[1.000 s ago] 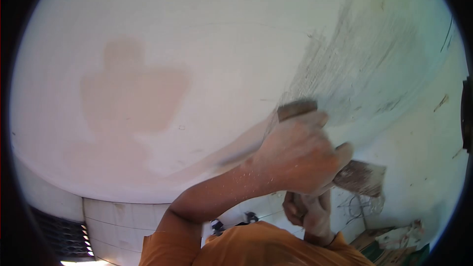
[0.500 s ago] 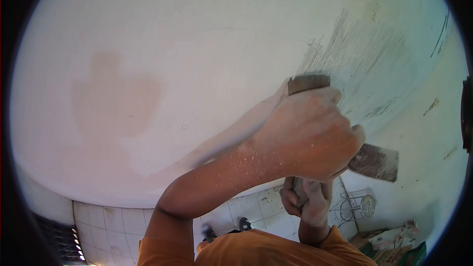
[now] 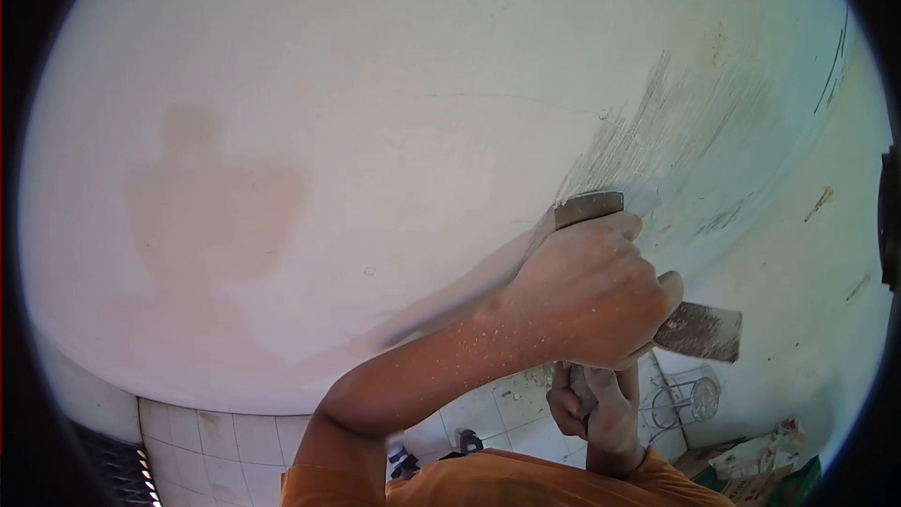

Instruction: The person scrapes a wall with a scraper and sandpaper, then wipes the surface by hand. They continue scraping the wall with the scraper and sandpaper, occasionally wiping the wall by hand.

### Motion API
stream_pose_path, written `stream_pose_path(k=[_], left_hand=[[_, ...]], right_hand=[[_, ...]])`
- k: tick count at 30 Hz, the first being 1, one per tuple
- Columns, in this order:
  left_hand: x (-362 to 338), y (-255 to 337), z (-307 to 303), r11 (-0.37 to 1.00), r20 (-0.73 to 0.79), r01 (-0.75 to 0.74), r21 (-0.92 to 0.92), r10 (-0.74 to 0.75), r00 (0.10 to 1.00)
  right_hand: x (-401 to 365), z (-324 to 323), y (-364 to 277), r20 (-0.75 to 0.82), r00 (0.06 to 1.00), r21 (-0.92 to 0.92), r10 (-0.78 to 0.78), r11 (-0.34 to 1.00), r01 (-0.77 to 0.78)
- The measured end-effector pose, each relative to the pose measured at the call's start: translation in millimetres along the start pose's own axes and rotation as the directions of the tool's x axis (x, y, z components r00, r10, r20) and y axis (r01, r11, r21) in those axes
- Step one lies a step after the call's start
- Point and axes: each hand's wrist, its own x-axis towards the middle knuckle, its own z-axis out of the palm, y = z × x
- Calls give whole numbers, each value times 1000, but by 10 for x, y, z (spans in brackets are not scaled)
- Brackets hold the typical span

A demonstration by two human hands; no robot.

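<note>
Left hand (image 3: 596,296) closed in a fist, fingers curled tight, back of the hand to the camera, pale dust on wrist and forearm. Past its knuckles a short dark blade (image 3: 588,208) sticks out, its edge against the wall (image 3: 422,169). On the thumb side a wider, blotched blade (image 3: 699,330) juts out, clear of the fist; cannot tell whether both belong to one tool, as the fist hides the join. Right hand (image 3: 601,408) just below the left, partly behind it, fingers bent around a pale grey lump (image 3: 582,390), mostly covered. Orange shirt (image 3: 488,481) beneath both arms. Wall off-white and smooth on the left, with a soft brownish shadow (image 3: 216,216) of head and shoulders; beyond the left knuckles, a patch of dark streaks (image 3: 657,131) slanting up and to the right, a thin faint line running off its left side. Below the fingers, pale floor tiles (image 3: 211,451), with dark footwear (image 3: 469,439) near the shirt. Right of the right hand, a wire-legged stand (image 3: 702,399) with a round top; past it, cardboard (image 3: 751,486) and crumpled wrapping (image 3: 765,451) in the corner. Far lower left, a dark grille (image 3: 108,469) with bright gaps.
</note>
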Motion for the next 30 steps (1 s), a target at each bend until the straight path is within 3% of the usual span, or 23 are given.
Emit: stream_pose_path(k=[6, 7, 14, 17, 24, 28, 30], left_hand=[[61, -1, -50, 999, -42, 2, 47, 0, 999], [-37, 13, 43, 999, -25, 17, 40, -16, 1000], [66, -28, -138, 993, -56, -36, 110, 43, 998], [-127, 3, 106, 994, -70, 15, 106, -7, 998], [182, -51, -199, 987, -60, -41, 158, 51, 997], [88, -25, -138, 987, -33, -36, 157, 42, 999], [145, -22, -204, 990, -24, -49, 131, 52, 998]], right_hand=[[51, -95, -61, 143, 989, -15, -27, 999, 29], [-1, -76, -27, 73, 995, 58, 66, 996, -70], [34, -82, -103, 176, 983, 40, 49, 998, -57], [-56, -114, 78, 115, 984, 13, 139, 990, -142], [76, -46, -325, 169, 985, -1, 20, 1000, -20], [-2, -42, -167, 123, 985, 52, 122, 990, -129], [36, -71, -259, 180, 981, 52, 71, 995, -82]])
